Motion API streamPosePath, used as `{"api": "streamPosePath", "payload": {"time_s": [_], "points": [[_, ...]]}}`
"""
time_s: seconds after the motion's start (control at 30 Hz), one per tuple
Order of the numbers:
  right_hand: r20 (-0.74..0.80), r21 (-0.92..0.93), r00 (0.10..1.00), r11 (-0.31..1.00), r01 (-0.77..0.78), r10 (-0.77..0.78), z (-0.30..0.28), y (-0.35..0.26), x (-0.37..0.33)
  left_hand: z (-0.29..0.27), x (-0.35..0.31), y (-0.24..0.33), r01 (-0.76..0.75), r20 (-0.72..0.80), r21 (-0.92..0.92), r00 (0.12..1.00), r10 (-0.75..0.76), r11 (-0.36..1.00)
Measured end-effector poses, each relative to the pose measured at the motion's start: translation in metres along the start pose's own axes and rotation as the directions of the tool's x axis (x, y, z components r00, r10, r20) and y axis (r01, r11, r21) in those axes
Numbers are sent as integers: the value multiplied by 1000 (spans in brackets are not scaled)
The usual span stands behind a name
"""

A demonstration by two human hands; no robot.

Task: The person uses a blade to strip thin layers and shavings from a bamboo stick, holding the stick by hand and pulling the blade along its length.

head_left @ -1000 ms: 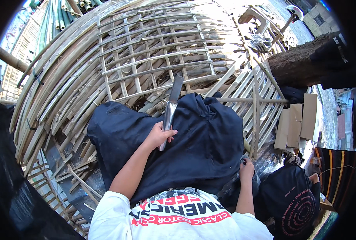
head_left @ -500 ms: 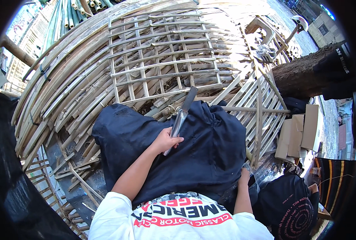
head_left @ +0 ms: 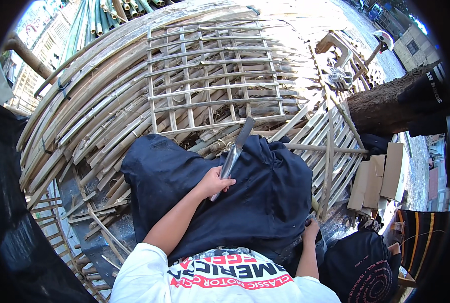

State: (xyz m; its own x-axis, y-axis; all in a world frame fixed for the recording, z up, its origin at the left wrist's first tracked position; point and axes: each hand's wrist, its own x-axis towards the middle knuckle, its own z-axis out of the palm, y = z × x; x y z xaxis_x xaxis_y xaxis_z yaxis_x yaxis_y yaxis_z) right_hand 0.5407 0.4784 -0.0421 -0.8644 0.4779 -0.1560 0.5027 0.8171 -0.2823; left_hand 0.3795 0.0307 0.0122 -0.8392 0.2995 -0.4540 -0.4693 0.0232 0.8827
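My left hand is closed round the shiny silver lower part of a long knife. Its dark, flat end points up and away over the dark cloth that covers my lap. The silver butt sticks out below my fingers. On the right, beside the edge of the cloth, my right hand hangs low with its fingers curled. A small dark thing shows at its fingertips, too little of it to name.
Ahead lies a lattice of bamboo strips on a big stack of split bamboo. A slatted bamboo frame leans at the right, before cardboard boxes and a log. Someone in a black shirt sits close at my right.
The view has shifted slightly, so the scene sits a little lower and to the right. My left hand keeps its grip on the knife, and my right hand stays low beside the cloth.
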Motion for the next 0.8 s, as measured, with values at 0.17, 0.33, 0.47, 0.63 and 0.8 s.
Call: {"api": "streamPosePath", "payload": {"time_s": [0.17, 0.33, 0.47, 0.63, 0.8], "points": [[-143, 57, 990, 998, 11, -3, -11, 5, 2, 3, 2, -1, 18, -1, -5, 1000, -18, 1000], [-166, 177, 986, 984, 20, 10, -20, 4, 4, 3, -1, -2, 4, -19, 5, 1000, -4, 1000], [-170, 267, 982, 963, -38, 86, -30, -20, 4, 2, 0, -3, -10, -14, 17, 1000, 10, 1000], [-200, 267, 978, 964, -12, 68, -10, 0, 3, 8, -2, -3, -8, -33, 20, 999, 8, 1000], [-139, 241, 988, 970, -36, 72, -3, 3, -8, 16, -6, -9, -50, -78, -28, 996, 48, 998]]}}
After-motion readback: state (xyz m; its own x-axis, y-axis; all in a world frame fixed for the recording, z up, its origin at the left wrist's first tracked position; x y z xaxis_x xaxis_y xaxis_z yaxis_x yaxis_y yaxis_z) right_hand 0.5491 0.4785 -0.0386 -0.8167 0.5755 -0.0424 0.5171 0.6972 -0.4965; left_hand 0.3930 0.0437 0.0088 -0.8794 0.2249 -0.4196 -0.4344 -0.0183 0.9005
